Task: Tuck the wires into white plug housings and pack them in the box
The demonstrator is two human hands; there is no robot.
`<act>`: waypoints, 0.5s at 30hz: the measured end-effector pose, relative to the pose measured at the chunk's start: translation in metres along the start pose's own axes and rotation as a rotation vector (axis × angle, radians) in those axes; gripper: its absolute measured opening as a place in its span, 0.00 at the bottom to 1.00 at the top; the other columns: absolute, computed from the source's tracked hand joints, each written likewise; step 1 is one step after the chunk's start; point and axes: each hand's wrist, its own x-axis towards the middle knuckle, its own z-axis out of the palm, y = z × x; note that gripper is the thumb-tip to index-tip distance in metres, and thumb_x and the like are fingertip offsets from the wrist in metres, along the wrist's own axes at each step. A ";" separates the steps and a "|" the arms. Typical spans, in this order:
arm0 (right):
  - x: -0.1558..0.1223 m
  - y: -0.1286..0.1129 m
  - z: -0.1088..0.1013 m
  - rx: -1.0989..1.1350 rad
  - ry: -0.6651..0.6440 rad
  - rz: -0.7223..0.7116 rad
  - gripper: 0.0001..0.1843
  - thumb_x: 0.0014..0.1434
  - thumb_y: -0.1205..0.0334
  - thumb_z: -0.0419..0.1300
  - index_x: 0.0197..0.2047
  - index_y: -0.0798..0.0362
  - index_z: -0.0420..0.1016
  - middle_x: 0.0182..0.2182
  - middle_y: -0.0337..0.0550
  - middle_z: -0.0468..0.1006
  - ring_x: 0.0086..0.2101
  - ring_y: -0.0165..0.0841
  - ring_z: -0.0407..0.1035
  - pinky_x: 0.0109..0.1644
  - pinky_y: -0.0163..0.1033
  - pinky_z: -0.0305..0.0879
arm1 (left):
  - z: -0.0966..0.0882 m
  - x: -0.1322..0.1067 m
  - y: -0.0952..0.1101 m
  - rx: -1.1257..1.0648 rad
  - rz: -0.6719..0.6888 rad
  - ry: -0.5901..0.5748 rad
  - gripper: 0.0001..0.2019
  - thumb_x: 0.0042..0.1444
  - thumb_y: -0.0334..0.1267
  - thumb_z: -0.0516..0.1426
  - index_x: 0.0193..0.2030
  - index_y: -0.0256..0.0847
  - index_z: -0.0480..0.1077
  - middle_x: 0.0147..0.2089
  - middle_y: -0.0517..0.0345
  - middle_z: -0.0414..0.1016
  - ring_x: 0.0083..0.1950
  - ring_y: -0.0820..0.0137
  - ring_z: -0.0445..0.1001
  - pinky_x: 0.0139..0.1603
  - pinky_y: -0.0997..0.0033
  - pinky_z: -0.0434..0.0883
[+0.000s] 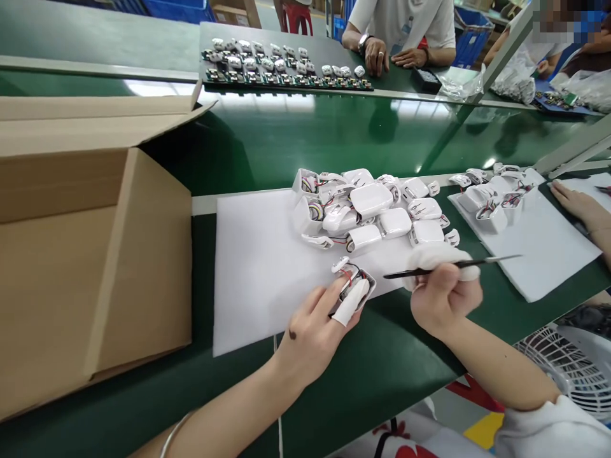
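Observation:
My left hand (310, 337) grips a small white plastic housing (368, 294) whose open side shows red and black wires. A white finger cot covers one of its fingers, and a small white part (340, 264) sits by the housing's far edge. To the right, my right hand (443, 305) is closed around slim tweezers (410, 273), black with a silver end, held roughly level above the table and apart from the housing. White cots wrap some of these fingers too. Beyond both hands, several white housings (372, 199) lie piled on a white foam sheet (252, 267), some with coloured wires showing.
An open cardboard box (157, 267) stands at the left. A green conveyor belt (344, 140) runs behind the table. Across it, a person's hands (377, 57) rest near a tray of small circuit boards (286, 77). At right, another person's hand (580, 207) lies by a second sheet (539, 254).

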 end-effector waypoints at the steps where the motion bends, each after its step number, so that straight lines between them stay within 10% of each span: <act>1: 0.002 0.001 0.004 0.019 0.029 -0.029 0.11 0.66 0.60 0.49 0.35 0.52 0.68 0.24 0.40 0.71 0.23 0.31 0.67 0.27 0.36 0.67 | 0.000 -0.001 0.000 0.002 0.002 -0.015 0.16 0.49 0.24 0.62 0.45 0.32 0.68 0.41 0.43 0.75 0.34 0.67 0.71 0.35 0.69 0.71; 15: 0.011 -0.004 0.027 0.183 -0.075 -0.193 0.09 0.66 0.64 0.49 0.36 0.52 0.68 0.26 0.42 0.76 0.28 0.33 0.73 0.31 0.35 0.72 | -0.005 0.001 0.000 -0.032 0.015 -0.098 0.15 0.51 0.23 0.61 0.46 0.29 0.68 0.45 0.40 0.75 0.36 0.64 0.71 0.33 0.66 0.72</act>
